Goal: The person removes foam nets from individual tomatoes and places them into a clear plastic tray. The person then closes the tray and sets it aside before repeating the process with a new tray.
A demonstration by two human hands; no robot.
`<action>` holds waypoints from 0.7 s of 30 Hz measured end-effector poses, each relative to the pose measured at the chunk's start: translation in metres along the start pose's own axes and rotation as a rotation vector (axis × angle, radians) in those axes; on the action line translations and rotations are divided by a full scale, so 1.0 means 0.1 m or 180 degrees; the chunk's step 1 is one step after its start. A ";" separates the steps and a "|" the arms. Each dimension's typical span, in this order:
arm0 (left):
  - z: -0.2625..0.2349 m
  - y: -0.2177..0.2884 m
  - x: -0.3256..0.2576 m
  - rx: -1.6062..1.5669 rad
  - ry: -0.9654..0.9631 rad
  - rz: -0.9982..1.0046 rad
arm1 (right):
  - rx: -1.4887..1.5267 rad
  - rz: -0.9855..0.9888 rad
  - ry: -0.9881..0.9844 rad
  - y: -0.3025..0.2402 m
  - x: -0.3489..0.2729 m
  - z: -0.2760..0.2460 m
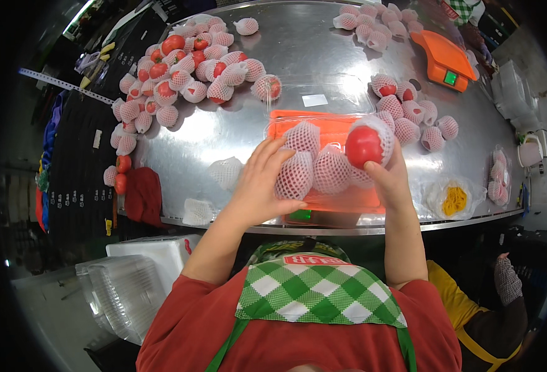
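Note:
My right hand (pixel 392 177) holds a red tomato (pixel 364 147) with a white foam net pulled partly over it. Its bare red side faces left, over the right end of a clear plastic box. Inside the box, several tomatoes in foam nets (pixel 330 170) lie together. My left hand (pixel 258 183) cups the leftmost netted tomato (pixel 294 176), fingers on its upper side and thumb below. Under the box is an orange scale (pixel 279 127), with a green display (pixel 300 215) at its near edge. Loose foam nets (pixel 227 172) lie left of my left hand.
Netted tomatoes (pixel 193 62) are heaped at the far left; a smaller group (pixel 413 111) lies right. Another orange scale (pixel 444 62) stands at the far right. Yellow rubber bands (pixel 454 199) sit in a bag near the front edge. Clear boxes (pixel 121 291) are stacked below left. Another person (pixel 481 304) is lower right.

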State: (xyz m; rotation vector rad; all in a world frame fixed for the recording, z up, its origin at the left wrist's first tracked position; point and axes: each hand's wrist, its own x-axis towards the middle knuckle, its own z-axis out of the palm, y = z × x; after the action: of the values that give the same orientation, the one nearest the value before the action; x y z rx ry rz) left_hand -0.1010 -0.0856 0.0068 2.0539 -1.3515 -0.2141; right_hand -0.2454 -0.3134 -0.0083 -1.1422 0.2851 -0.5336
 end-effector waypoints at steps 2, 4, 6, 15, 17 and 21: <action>0.02 0.09 0.08 -0.1484 0.0106 -0.0186 | 0.0084 0.0155 -0.0186 -0.02 -0.06 0.08; 0.18 0.26 0.23 -0.3426 0.0021 -0.0862 | 0.0145 0.0149 -0.0539 0.00 -0.07 0.15; 0.31 0.39 0.32 -0.4132 -0.0159 -0.0970 | 0.0075 0.0011 -0.0496 0.06 -0.11 0.26; 0.45 0.27 0.34 -0.4087 0.0409 -0.0778 | -0.2326 -0.1725 0.0457 -0.03 -0.10 0.45; 0.41 0.29 0.35 -0.3802 0.0472 -0.0755 | -0.2661 -0.1815 0.0366 -0.02 -0.06 0.40; 0.41 0.25 0.34 -0.3255 0.0544 -0.0508 | -0.2954 -0.2543 0.0287 -0.10 -0.04 0.58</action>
State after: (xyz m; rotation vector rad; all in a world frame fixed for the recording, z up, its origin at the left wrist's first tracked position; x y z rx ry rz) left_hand -0.1236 -0.1394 -0.0029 1.2548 -0.7127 -0.6318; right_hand -0.2238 -0.2688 0.0236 -2.1582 0.1343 -1.2264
